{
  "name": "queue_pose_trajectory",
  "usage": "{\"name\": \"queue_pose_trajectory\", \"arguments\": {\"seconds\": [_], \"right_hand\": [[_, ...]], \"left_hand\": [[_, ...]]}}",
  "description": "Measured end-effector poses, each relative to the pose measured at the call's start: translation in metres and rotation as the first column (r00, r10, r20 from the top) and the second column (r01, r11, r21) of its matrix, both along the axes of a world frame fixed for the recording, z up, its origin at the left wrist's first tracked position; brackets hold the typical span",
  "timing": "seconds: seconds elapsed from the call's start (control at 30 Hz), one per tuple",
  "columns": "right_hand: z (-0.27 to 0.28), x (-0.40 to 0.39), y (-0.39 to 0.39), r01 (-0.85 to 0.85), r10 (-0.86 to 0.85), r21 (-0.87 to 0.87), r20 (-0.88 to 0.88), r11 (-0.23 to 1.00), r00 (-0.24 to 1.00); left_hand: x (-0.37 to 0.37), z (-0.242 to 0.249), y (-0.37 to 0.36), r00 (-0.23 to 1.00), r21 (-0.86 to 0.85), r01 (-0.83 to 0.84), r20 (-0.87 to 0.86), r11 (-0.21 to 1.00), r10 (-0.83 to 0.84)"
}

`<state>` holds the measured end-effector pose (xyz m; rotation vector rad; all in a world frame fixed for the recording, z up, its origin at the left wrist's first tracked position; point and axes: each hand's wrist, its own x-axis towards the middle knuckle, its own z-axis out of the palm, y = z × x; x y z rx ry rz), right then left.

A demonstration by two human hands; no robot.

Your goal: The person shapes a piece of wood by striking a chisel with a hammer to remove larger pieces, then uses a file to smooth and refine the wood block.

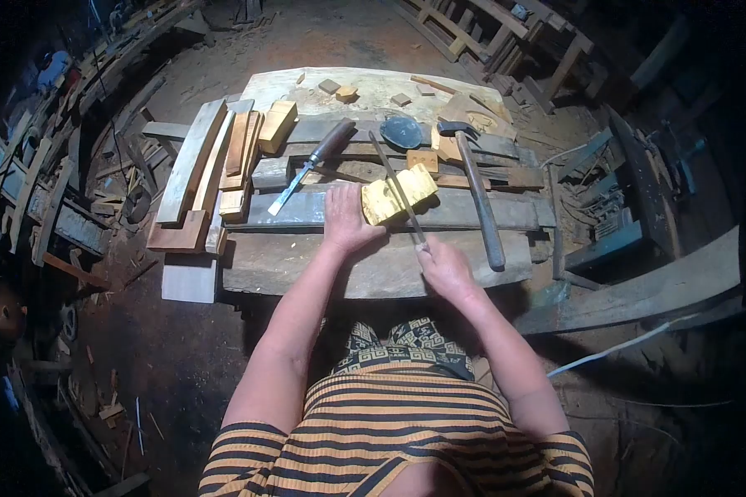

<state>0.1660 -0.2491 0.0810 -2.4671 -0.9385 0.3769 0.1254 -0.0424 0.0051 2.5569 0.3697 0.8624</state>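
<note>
A yellow wooden block (379, 203) lies tilted on the workbench (307, 269), its top edge notched. My left hand (347, 217) is closed on the block's left end. My right hand (449, 269) grips the near end of a long thin metal file (405, 199), which lies across the block and points away from me. Left of the block rests a chisel (313, 168) with a dark handle. A hammer (477, 190) lies to the right, its head at the far end. Beyond the block is a round dark dish (403, 132).
Wooden boards (195, 166) are stacked on the bench's left side, beside a small upright-looking block (278, 126). Small offcuts (346, 93) lie at the far end. Timber piles (50, 190) stand on the left; a curved plank (638, 282) is at the right.
</note>
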Motion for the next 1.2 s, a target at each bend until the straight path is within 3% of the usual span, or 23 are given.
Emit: {"name": "queue_pose_trajectory", "arguments": {"seconds": [0.2,0.8,1.07,1.2], "right_hand": [[-0.017,0.001,0.016,-0.050,0.054,-0.106,0.029,0.993,0.998],[-0.026,-0.003,0.013,-0.058,0.065,-0.121,0.060,0.991,0.996],[-0.016,-0.036,-0.059,-0.045,0.050,-0.224,0.020,0.974,0.999],[-0.012,-0.036,-0.054,-0.034,0.029,-0.248,-0.021,0.968,0.999]], "left_hand": [[0.001,-0.001,0.003,0.997,-0.023,-0.012,-0.076,1.000,0.010],[0.002,0.002,0.000,0.999,-0.020,-0.013,-0.047,1.000,0.012],[0.000,0.006,0.002,0.991,-0.048,-0.012,-0.136,0.999,0.005],[0.000,0.010,0.000,0.982,-0.087,-0.012,-0.187,0.996,-0.005]]}}
